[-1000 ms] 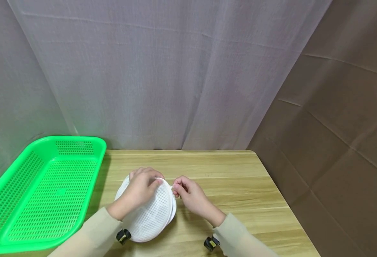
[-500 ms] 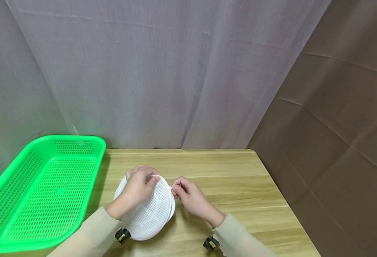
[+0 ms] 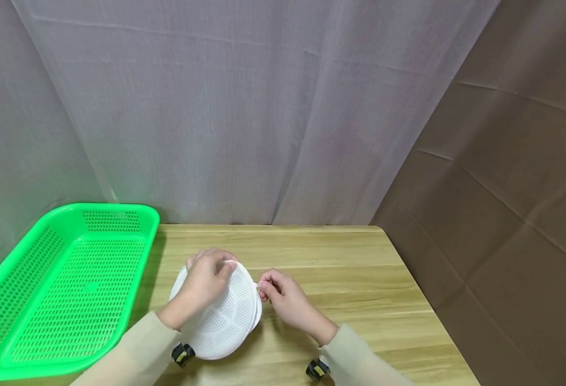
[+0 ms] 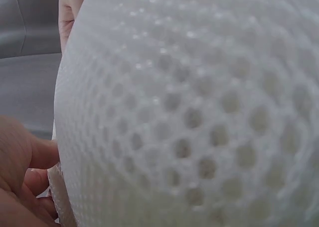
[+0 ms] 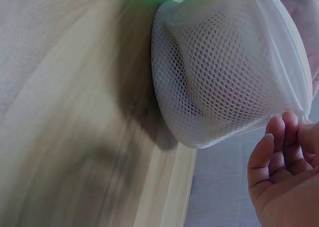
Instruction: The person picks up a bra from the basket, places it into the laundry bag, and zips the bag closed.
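Note:
A round white mesh laundry bag (image 3: 225,327) stands tilted over the table in the head view. My left hand (image 3: 203,287) grips its upper edge, thumb on the near face and the other fingers behind. At the bag's right-hand edge, my right hand (image 3: 285,300) pinches a small piece at the seam, perhaps a zipper pull; I cannot tell exactly what. The right wrist view shows the bag's (image 5: 219,72) drum-like mesh side, with the right fingertips right at the rim. Close-up mesh (image 4: 189,117) fills most of the left wrist view, fingers bent at its edge.
A large green plastic basket (image 3: 140,279) with perforated walls stands on the left of the wooden table (image 3: 350,268). Grey cloth (image 3: 225,118) hangs behind the table, and a brown cloth panel (image 3: 505,214) runs along the right side.
The bag and my left hand have shifted slightly left and toward the back. My right hand has dipped a little, still pinching at the bag's edge.

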Demonstrator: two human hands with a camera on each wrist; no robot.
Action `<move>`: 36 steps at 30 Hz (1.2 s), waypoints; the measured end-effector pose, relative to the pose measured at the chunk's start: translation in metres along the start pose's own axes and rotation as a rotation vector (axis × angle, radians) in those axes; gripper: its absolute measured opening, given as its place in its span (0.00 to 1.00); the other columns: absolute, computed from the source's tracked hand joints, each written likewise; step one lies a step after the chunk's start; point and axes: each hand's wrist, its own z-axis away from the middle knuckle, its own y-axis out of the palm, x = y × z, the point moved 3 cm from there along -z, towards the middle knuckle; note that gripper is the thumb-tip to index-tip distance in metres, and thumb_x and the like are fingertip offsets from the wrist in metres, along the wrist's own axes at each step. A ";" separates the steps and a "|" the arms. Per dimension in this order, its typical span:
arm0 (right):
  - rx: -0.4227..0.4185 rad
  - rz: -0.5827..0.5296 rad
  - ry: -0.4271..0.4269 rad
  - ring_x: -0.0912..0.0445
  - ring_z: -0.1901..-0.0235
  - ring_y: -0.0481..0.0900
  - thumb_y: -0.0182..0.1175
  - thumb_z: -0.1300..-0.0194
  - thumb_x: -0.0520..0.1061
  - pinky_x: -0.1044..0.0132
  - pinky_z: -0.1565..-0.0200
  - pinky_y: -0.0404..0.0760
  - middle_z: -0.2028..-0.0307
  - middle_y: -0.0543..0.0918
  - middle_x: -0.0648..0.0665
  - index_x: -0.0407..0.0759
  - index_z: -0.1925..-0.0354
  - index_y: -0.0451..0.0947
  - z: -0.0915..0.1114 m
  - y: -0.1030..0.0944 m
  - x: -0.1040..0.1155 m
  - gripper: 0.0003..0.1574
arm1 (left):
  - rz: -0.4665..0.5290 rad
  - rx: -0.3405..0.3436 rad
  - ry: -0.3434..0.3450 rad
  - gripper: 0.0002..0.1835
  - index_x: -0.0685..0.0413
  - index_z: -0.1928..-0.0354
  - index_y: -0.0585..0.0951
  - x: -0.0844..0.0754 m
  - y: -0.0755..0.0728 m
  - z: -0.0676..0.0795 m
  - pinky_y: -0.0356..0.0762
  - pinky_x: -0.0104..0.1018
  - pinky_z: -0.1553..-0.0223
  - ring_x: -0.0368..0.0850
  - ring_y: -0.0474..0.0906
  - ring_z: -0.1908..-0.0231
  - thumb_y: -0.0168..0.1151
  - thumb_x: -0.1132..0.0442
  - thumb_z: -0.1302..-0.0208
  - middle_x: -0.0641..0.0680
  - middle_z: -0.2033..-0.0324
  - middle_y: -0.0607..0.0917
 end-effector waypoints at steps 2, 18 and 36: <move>-0.005 0.002 0.000 0.42 0.67 0.78 0.50 0.27 0.36 0.51 0.62 0.80 0.70 0.78 0.36 0.33 0.63 0.74 0.000 0.000 0.001 0.07 | 0.003 -0.003 -0.002 0.04 0.51 0.62 0.85 0.000 -0.001 0.000 0.51 0.49 0.45 0.51 0.74 0.51 0.63 0.63 0.36 0.51 0.57 0.84; -0.012 -0.018 0.012 0.39 0.67 0.78 0.50 0.28 0.35 0.58 0.64 0.80 0.70 0.79 0.33 0.34 0.63 0.74 0.002 0.000 -0.005 0.07 | -0.002 -0.078 -0.036 0.05 0.55 0.61 0.85 0.006 -0.007 -0.001 0.55 0.50 0.49 0.54 0.76 0.53 0.62 0.63 0.35 0.55 0.58 0.85; -0.049 0.019 0.017 0.41 0.65 0.77 0.50 0.27 0.36 0.68 0.65 0.76 0.68 0.79 0.32 0.32 0.61 0.74 -0.002 -0.002 0.003 0.08 | -0.103 0.091 0.027 0.13 0.53 0.51 0.82 -0.006 0.001 0.004 0.53 0.52 0.48 0.55 0.72 0.49 0.63 0.58 0.36 0.55 0.52 0.82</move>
